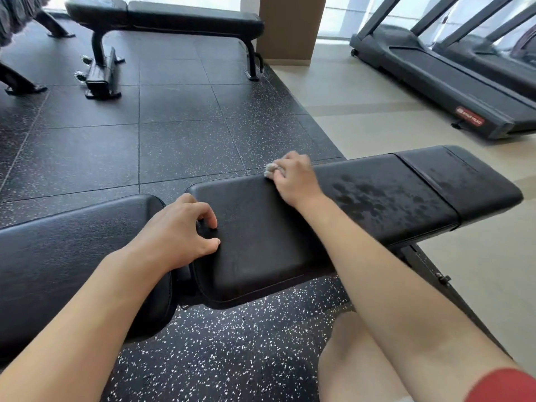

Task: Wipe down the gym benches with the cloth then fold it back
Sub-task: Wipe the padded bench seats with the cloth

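Note:
A black padded gym bench runs across the view in front of me, made of several pads. My right hand grips a small bunched grey-white cloth and presses it on the far edge of the middle pad. Only a bit of the cloth shows past my fingers. Wet streaks mark the pad to the right of that hand. My left hand rests on the left end of the middle pad with its fingers curled and its fingertips on the surface, holding nothing.
A second black bench stands at the back on the speckled rubber floor. A brown pillar rises beside it. Treadmills line the pale floor at the right. My bare knee is under the right forearm.

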`<state>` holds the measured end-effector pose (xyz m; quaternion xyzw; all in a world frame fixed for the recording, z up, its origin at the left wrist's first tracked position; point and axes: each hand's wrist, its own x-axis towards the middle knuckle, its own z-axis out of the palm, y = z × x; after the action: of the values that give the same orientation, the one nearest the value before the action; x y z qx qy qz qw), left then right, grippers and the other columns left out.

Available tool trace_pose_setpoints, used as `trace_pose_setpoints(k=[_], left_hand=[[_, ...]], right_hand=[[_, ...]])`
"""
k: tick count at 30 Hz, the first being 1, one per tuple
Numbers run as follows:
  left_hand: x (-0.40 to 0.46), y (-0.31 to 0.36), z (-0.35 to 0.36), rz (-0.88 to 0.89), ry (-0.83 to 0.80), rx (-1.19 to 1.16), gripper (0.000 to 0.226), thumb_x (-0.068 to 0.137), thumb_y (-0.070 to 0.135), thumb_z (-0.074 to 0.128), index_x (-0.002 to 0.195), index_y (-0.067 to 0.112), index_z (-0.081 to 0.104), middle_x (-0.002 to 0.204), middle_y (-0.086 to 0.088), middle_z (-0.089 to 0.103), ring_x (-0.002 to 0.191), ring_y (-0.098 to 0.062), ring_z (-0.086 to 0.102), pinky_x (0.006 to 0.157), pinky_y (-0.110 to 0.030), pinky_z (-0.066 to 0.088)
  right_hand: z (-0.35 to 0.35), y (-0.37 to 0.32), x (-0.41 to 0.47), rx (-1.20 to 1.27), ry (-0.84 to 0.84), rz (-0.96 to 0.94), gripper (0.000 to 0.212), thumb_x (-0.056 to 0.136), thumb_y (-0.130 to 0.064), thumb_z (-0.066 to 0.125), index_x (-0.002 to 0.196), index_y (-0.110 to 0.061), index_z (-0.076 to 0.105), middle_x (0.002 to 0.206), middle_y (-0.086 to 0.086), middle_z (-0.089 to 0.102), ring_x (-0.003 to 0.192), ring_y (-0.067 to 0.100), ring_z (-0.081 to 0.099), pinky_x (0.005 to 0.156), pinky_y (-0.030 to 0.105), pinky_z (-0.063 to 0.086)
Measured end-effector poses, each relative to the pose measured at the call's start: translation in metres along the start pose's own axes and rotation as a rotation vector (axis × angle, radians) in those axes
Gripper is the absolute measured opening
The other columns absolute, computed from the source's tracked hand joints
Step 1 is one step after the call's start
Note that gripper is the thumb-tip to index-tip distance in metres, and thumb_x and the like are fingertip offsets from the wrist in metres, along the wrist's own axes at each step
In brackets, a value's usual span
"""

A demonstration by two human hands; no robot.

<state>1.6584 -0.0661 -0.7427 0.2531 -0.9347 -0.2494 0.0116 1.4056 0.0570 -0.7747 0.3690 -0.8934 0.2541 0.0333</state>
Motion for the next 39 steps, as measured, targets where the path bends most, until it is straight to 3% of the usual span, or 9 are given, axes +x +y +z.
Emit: trace_pose_setpoints(k=[5,10,14,21,26,30,33,36,39], left_hand=[[0.002,0.001,-0.004,0.019,-0.029,0.058,0.020,0.078,0.042,0.081,0.091,0.039,0.065,0.109,0.013,0.052,0.098,-0.013,0.060,0.092,-0.034,0.049],[0.003,0.000,-0.009,0.030,-0.069,0.070,0.025,0.074,0.041,0.083,0.092,0.041,0.065,0.107,0.014,0.051,0.096,-0.009,0.060,0.088,-0.031,0.048],[0.000,0.002,-0.008,0.035,-0.068,0.079,0.027,0.071,0.041,0.081,0.092,0.041,0.064,0.105,0.015,0.050,0.091,-0.007,0.061,0.089,-0.034,0.052],[-0.009,-0.001,-0.008,0.043,-0.081,0.092,0.035,0.071,0.045,0.082,0.102,0.044,0.065,0.113,0.017,0.051,0.101,-0.009,0.062,0.094,-0.034,0.050],[-0.012,-0.011,-0.017,0.032,-0.060,0.162,0.035,0.072,0.041,0.077,0.105,0.048,0.065,0.111,0.019,0.056,0.104,-0.010,0.058,0.095,-0.039,0.052],[-0.006,-0.015,-0.020,0.007,-0.009,0.128,0.033,0.072,0.036,0.076,0.102,0.046,0.067,0.102,0.016,0.058,0.101,-0.015,0.061,0.093,-0.041,0.054],[-0.001,-0.009,-0.014,0.065,0.012,0.075,0.032,0.076,0.032,0.077,0.104,0.044,0.067,0.101,0.018,0.056,0.098,-0.011,0.059,0.092,-0.036,0.052],[0.000,-0.004,-0.007,0.111,-0.009,0.072,0.032,0.080,0.030,0.077,0.110,0.040,0.069,0.110,0.015,0.056,0.102,-0.010,0.060,0.090,-0.031,0.048],[0.000,-0.005,-0.004,0.122,-0.014,0.076,0.031,0.081,0.029,0.076,0.109,0.039,0.068,0.113,0.015,0.055,0.105,-0.012,0.061,0.095,-0.035,0.049]], right_hand=[[0.018,-0.049,-0.043,0.074,-0.103,-0.210,0.032,0.087,-0.026,0.048,0.101,-0.016,0.075,0.111,-0.001,0.065,0.106,0.027,0.051,0.093,0.051,0.050],[-0.015,-0.026,-0.113,0.198,-0.157,-0.446,0.028,0.093,-0.009,0.060,0.117,-0.013,0.073,0.120,-0.003,0.064,0.109,0.021,0.051,0.107,0.028,0.040],[-0.040,0.021,-0.102,0.133,-0.103,-0.350,0.028,0.088,-0.002,0.064,0.112,-0.009,0.076,0.114,0.004,0.067,0.108,0.016,0.053,0.106,0.016,0.034],[-0.015,0.021,-0.016,0.038,0.026,0.009,0.022,0.093,-0.009,0.053,0.093,-0.013,0.075,0.103,0.003,0.061,0.107,0.036,0.052,0.093,0.028,0.037],[0.005,-0.054,-0.088,0.165,-0.063,-0.250,0.030,0.088,-0.017,0.044,0.094,-0.019,0.074,0.108,-0.002,0.064,0.104,0.027,0.054,0.097,0.045,0.048],[-0.003,-0.079,-0.182,0.274,-0.107,-0.361,0.028,0.095,-0.011,0.055,0.119,-0.014,0.071,0.125,-0.005,0.061,0.116,0.023,0.050,0.102,0.041,0.044],[-0.019,-0.062,-0.205,0.251,-0.135,-0.467,0.027,0.096,-0.008,0.060,0.122,-0.011,0.070,0.126,-0.002,0.061,0.120,0.021,0.050,0.108,0.034,0.041],[-0.037,-0.017,-0.184,0.153,-0.072,-0.396,0.029,0.092,0.001,0.064,0.116,-0.011,0.072,0.120,0.000,0.064,0.116,0.021,0.053,0.108,0.030,0.040],[-0.055,0.031,-0.148,0.078,0.063,-0.148,0.028,0.091,0.005,0.064,0.109,-0.013,0.076,0.112,0.001,0.065,0.111,0.026,0.055,0.107,0.022,0.037]])
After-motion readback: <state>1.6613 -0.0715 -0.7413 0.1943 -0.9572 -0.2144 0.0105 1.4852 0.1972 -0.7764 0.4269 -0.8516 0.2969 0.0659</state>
